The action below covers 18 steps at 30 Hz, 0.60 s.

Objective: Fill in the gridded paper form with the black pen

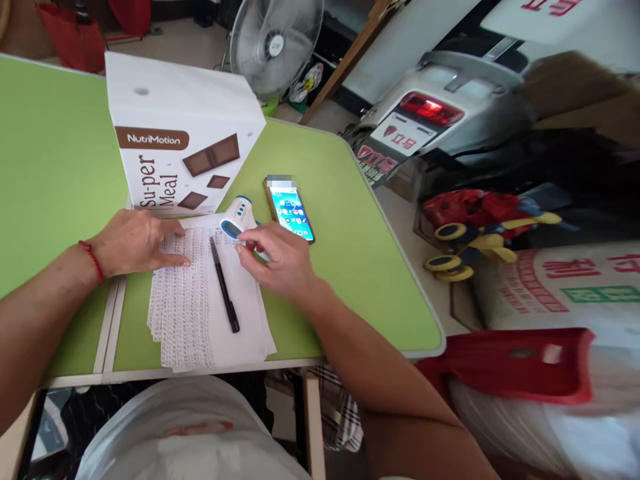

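A white infrared thermometer (239, 212) with blue trim and a small screen lies at the top of the papers. My right hand (280, 261) is closed at its near end, thumb and forefinger against it, hiding part of its handle. Handwriting covers much of the stacked paper sheets (187, 313). Across them rests a black pen (225, 287), untouched. My left hand (137, 243) lies on the upper left of the sheets, thumb and fingers apart, close to the bottom of the white NutriMotion box (175, 93). Right of the thermometer is a lit phone (290, 210).
The green folding table (360, 267) has a seam left of the papers and a rounded right corner. Beyond it stand a fan (275, 43) and a white scooter (425, 100). A red plastic item (520, 367) and a printed sack (575, 280) are at the right.
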### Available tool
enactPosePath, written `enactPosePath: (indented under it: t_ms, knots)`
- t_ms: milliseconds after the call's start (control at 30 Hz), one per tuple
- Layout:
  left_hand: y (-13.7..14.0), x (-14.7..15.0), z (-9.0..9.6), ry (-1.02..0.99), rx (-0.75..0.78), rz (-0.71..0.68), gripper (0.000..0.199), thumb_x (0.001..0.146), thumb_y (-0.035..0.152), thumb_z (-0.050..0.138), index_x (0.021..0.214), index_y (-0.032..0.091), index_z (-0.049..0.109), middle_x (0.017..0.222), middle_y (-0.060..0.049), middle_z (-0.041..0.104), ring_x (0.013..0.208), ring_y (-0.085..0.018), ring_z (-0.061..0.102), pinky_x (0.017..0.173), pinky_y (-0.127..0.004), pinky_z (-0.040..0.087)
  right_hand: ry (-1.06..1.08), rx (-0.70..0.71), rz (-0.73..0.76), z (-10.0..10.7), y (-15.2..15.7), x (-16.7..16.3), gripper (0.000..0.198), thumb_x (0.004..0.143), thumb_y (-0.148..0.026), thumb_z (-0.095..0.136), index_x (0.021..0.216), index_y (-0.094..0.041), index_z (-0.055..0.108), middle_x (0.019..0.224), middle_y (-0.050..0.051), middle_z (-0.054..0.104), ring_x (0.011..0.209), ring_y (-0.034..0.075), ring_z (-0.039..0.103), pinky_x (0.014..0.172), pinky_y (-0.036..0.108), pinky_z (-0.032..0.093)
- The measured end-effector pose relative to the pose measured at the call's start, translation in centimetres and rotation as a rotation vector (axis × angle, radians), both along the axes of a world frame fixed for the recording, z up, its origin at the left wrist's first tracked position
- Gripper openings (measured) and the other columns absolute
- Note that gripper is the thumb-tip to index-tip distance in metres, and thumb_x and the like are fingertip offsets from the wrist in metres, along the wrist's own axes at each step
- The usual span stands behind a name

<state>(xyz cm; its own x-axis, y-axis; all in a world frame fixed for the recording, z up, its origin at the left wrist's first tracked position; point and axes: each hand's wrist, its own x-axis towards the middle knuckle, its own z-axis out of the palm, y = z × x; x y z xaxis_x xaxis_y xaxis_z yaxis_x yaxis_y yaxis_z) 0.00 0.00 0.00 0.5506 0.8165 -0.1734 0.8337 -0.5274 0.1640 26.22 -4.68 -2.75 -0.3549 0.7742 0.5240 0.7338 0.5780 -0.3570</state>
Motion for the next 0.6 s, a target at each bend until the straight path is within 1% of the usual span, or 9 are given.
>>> enactPosePath:
  t_ms: [100, 167, 233, 300, 367, 400, 467, 533, 600]
  knots:
    - [-0.2, 0.0, -0.1, 0.012, 0.018, 0.019, 0.064, 0.083, 0.074, 0.063, 0.121, 0.023, 0.072, 0.078, -0.005, 0.067, 0.088, -0.03, 0.068, 0.085, -0.038, 0.046, 0.02, -0.033, 0.081, -0.3, -1.2, -0.8, 0.019, 0.098, -0.031, 0.051, 0.082, -0.024, 0.061, 0.068, 0.0, 0.066, 0.057, 0.014, 0.058, 0.057, 0.03, 0.049]
    - [-0.2, 0.0, -0.2, 0.001, 0.005, 0.032, 0.066, 0.082, 0.075, 0.062, 0.119, 0.021, 0.072, 0.079, -0.005, 0.068, 0.091, -0.031, 0.068, 0.088, -0.041, 0.046, -0.022, -0.095, 0.085, -0.4, -1.9, -1.4, 0.021, 0.096, -0.038, 0.057, 0.082, -0.023, 0.058, 0.069, -0.001, 0.066, 0.054, 0.012, 0.056, 0.054, 0.028, 0.045]
    - [-0.3, 0.1, -0.3, -0.002, -0.023, 0.047, 0.067, 0.083, 0.075, 0.061, 0.119, 0.02, 0.072, 0.081, -0.007, 0.068, 0.093, -0.033, 0.068, 0.09, -0.043, 0.046, -0.095, -0.182, 0.07, -0.5, -2.3, -1.8, 0.024, 0.092, -0.044, 0.065, 0.084, -0.022, 0.058, 0.071, 0.0, 0.067, 0.055, 0.012, 0.055, 0.053, 0.027, 0.042]
    - [-0.4, 0.2, -0.2, 0.011, -0.043, 0.061, 0.068, 0.082, 0.075, 0.062, 0.12, 0.019, 0.072, 0.081, -0.008, 0.068, 0.094, -0.034, 0.068, 0.09, -0.044, 0.046, -0.163, -0.273, 0.053, -0.7, -2.4, -2.0, 0.023, 0.088, -0.042, 0.069, 0.089, -0.021, 0.058, 0.074, 0.0, 0.067, 0.056, 0.012, 0.055, 0.055, 0.027, 0.041]
    - [-0.5, 0.5, -0.1, 0.018, -0.037, 0.068, 0.067, 0.082, 0.075, 0.063, 0.118, 0.02, 0.072, 0.08, -0.008, 0.068, 0.093, -0.034, 0.069, 0.09, -0.043, 0.046, -0.183, -0.318, 0.03, -0.8, -2.2, -1.9, 0.016, 0.088, -0.033, 0.067, 0.094, -0.021, 0.06, 0.075, -0.001, 0.067, 0.056, 0.012, 0.054, 0.057, 0.028, 0.042]
    - [-0.5, 0.6, 0.0, 0.019, -0.031, 0.067, 0.067, 0.081, 0.075, 0.063, 0.118, 0.02, 0.072, 0.08, -0.007, 0.068, 0.092, -0.033, 0.069, 0.089, -0.042, 0.046, -0.173, -0.319, 0.019, -0.9, -2.0, -1.8, 0.013, 0.088, -0.029, 0.064, 0.097, -0.021, 0.061, 0.075, -0.001, 0.067, 0.056, 0.012, 0.054, 0.057, 0.028, 0.043]
    - [-0.6, 0.8, 0.2, 0.033, -0.017, 0.061, 0.066, 0.083, 0.075, 0.061, 0.118, 0.02, 0.071, 0.08, -0.006, 0.069, 0.09, -0.031, 0.069, 0.087, -0.04, 0.046, -0.115, -0.277, 0.032, -1.0, -1.7, -1.3, 0.018, 0.087, -0.021, 0.057, 0.104, -0.021, 0.063, 0.077, -0.001, 0.068, 0.057, 0.012, 0.054, 0.057, 0.028, 0.044]
    - [-0.7, 1.0, 0.3, 0.062, -0.016, 0.057, 0.065, 0.084, 0.074, 0.059, 0.12, 0.021, 0.07, 0.082, -0.006, 0.07, 0.09, -0.03, 0.07, 0.086, -0.039, 0.046, -0.001, -0.199, 0.102, -1.0, -1.5, -0.8, 0.028, 0.089, -0.015, 0.051, 0.113, -0.022, 0.064, 0.081, 0.001, 0.069, 0.061, 0.013, 0.057, 0.059, 0.029, 0.047]
    - [-0.7, 1.0, 0.4, 0.076, -0.027, 0.059, 0.066, 0.084, 0.074, 0.059, 0.123, 0.021, 0.069, 0.083, -0.007, 0.071, 0.089, -0.03, 0.07, 0.084, -0.038, 0.046, 0.148, -0.13, 0.208, -0.8, -1.3, -0.4, 0.036, 0.093, -0.011, 0.044, 0.119, -0.024, 0.064, 0.084, 0.001, 0.068, 0.068, 0.013, 0.06, 0.065, 0.029, 0.051]
